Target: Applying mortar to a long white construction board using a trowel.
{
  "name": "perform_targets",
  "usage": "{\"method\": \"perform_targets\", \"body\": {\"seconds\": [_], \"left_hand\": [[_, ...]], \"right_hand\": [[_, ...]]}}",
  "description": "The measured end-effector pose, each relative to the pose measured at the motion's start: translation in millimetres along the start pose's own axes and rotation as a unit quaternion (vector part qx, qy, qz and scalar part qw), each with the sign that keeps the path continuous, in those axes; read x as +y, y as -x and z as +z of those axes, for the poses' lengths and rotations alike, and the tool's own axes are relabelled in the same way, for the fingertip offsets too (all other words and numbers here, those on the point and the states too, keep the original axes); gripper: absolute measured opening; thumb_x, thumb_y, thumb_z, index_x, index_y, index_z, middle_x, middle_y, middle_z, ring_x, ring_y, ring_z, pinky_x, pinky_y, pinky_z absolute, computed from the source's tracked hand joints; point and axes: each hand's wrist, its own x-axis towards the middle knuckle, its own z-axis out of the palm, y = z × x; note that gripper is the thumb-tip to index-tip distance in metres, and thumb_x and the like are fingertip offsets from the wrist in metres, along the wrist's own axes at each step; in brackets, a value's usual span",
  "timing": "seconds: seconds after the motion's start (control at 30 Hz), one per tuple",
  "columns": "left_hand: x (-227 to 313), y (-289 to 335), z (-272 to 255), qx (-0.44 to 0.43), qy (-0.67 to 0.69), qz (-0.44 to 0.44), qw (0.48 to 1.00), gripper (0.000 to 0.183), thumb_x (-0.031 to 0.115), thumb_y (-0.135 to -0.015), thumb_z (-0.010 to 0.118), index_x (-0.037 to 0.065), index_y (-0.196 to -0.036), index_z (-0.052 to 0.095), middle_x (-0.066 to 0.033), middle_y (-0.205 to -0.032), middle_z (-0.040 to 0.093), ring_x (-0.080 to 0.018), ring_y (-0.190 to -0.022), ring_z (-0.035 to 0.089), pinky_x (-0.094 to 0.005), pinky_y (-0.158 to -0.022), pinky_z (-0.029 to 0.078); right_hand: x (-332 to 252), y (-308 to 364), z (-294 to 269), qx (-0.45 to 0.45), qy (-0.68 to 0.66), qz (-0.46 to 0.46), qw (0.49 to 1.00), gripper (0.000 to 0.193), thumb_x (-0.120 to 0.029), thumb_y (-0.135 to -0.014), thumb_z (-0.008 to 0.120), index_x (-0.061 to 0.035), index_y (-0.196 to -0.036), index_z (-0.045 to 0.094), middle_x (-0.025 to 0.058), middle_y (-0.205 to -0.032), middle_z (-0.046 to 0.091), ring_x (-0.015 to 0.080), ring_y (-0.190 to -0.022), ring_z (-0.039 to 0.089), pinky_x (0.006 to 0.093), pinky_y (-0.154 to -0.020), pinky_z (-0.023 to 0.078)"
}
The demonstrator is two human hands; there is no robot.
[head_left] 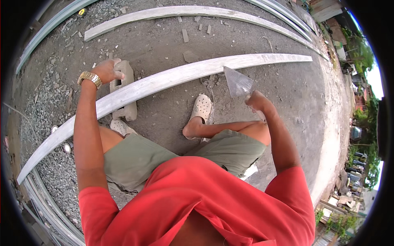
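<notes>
The left hand [107,70] gripped a grey hollow concrete block [123,88] under the long pale grey plank [164,84]. The right hand [256,101] clutched a triangular metal trowel [238,83] over the plank's near edge; open gravel ground [164,41] lay beyond.

My right hand [257,101] covering the trowel [239,83] handle, my left hand [107,70] hiding the far end of the concrete block [125,88], the long plank [164,82] crossing over the block's middle, my left sandal [122,127] mostly tucking under my shorts [135,158], far-right buildings blurring at the rim.
</notes>
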Motion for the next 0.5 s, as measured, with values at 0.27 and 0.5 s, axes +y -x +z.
{"method": "perform_targets", "body": {"seconds": [0.27, 0.5], "left_hand": [[-3.9, -1.4, 6.0, 0.024, -0.003, 0.009, 1.0, 0.074, 0.034, -0.072, 0.069, -0.002, -0.132, 0.044, -0.0245, -0.13, 0.049, -0.0343, -0.12, 0.049, -0.0377, -0.102, 0.037], [-22.1, 6.0, 1.1, 0.044, 0.007, 0.005, 0.999, 0.075, 0.034, -0.071, 0.07, -0.001, -0.132, 0.045, -0.0253, -0.128, 0.05, -0.0347, -0.12, 0.05, -0.0383, -0.101, 0.038]], "right_hand": [[24.5, -23.2, -3.5, 0.05, -0.011, 0.013, 0.999, 0.025, -0.016, -0.075, 0.06, 0.0091, -0.076, 0.064, 0.0202, -0.062, 0.062, 0.0289, -0.057, 0.066, 0.0382, -0.055, 0.052], [-11.6, 6.2, 25.6, -0.006, -0.025, -0.09, 0.996, 0.029, -0.015, -0.076, 0.061, 0.0137, -0.078, 0.059, 0.0172, -0.062, 0.061, 0.0266, -0.05, 0.063, 0.04, -0.051, 0.051]]}}
